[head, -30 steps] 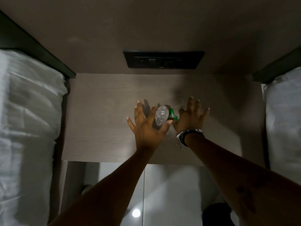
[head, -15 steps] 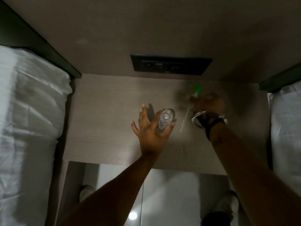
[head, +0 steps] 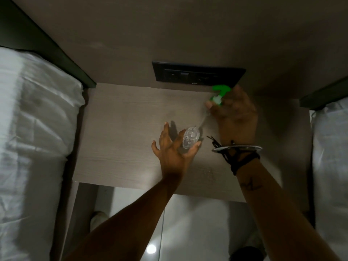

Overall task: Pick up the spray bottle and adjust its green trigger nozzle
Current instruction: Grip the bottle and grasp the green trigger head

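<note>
A clear plastic spray bottle (head: 191, 137) stands upright on the wooden nightstand (head: 120, 132), seen from above with its mouth uncovered. My left hand (head: 172, 149) holds its body between thumb and forefinger, the other fingers spread. My right hand (head: 235, 112) is raised above the table's back right and grips the green trigger nozzle (head: 220, 93), which is off the bottle. Its thin clear dip tube (head: 202, 120) slants down towards the bottle's mouth.
A black socket panel (head: 197, 76) sits on the wall behind the nightstand. White bedding lies on the left (head: 32, 138) and on the right (head: 331, 157). Water drops (head: 210, 174) dot the table near its front edge. Glossy floor shows below.
My right hand has lifted the green nozzle off the bottle and carried it up and to the right, drawing out the tube. My left hand has stayed on the bottle.
</note>
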### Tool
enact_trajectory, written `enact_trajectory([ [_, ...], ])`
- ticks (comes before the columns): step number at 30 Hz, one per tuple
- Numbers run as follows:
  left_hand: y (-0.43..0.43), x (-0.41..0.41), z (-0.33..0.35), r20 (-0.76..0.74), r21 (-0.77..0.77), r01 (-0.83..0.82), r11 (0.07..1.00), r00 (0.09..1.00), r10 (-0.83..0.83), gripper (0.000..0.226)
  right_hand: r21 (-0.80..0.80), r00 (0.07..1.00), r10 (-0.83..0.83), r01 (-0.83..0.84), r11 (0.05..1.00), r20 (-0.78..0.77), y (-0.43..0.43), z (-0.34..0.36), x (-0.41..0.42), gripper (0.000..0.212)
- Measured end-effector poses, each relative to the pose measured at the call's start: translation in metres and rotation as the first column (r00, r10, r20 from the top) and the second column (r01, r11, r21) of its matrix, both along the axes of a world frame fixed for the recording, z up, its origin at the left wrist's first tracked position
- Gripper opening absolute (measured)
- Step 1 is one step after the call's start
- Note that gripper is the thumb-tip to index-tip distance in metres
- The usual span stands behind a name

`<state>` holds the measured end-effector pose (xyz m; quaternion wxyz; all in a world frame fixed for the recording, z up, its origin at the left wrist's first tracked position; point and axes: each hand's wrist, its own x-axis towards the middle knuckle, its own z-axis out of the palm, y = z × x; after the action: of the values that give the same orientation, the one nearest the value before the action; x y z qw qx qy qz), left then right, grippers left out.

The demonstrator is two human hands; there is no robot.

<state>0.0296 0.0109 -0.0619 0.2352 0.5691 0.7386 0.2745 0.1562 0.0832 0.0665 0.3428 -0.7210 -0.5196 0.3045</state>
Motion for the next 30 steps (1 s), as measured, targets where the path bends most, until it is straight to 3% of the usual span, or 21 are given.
enact_trajectory([
  [8,0.001,-0.001,-0.004,-0.021,-0.003,0.015,1.0,1.0,-0.015,0.055,-0.021,0.948,0.308,-0.308,0.951,0.079,-0.036,-0.05,-0.007,0.032],
  [12,0.005,-0.002,-0.008,-0.024,0.023,0.044,0.999,0.999,-0.044,0.053,-0.08,0.934,0.317,-0.307,0.948,0.167,-0.036,-0.065,-0.005,0.039],
  [16,0.008,0.0,-0.005,-0.021,-0.002,0.035,0.999,0.999,-0.035,0.053,-0.061,0.931,0.262,-0.254,0.965,0.255,-0.032,-0.062,-0.009,0.032],
  [18,0.007,0.001,-0.005,-0.014,-0.005,0.001,1.0,1.0,-0.001,0.054,-0.122,0.89,0.248,-0.218,0.968,0.383,-0.034,-0.063,-0.013,0.052],
  [21,0.005,0.001,-0.006,-0.027,-0.046,-0.005,0.999,1.0,0.004,0.068,-0.248,0.861,0.295,-0.205,0.947,0.415,-0.032,-0.062,-0.012,0.11],
  [23,0.005,0.003,-0.005,0.005,-0.009,-0.002,1.0,1.0,0.002,0.057,-0.209,0.858,0.378,-0.322,0.923,0.348,-0.03,-0.061,-0.008,0.098],
  [27,0.005,0.005,-0.008,0.027,0.036,-0.021,0.999,0.999,0.02,0.047,-0.11,0.826,0.48,-0.469,0.876,0.295,-0.024,-0.061,-0.007,0.032],
  [30,0.007,0.005,-0.01,0.011,0.063,-0.027,0.998,1.0,0.027,0.046,-0.104,0.824,0.458,-0.451,0.886,0.334,-0.024,-0.064,-0.011,0.028],
])
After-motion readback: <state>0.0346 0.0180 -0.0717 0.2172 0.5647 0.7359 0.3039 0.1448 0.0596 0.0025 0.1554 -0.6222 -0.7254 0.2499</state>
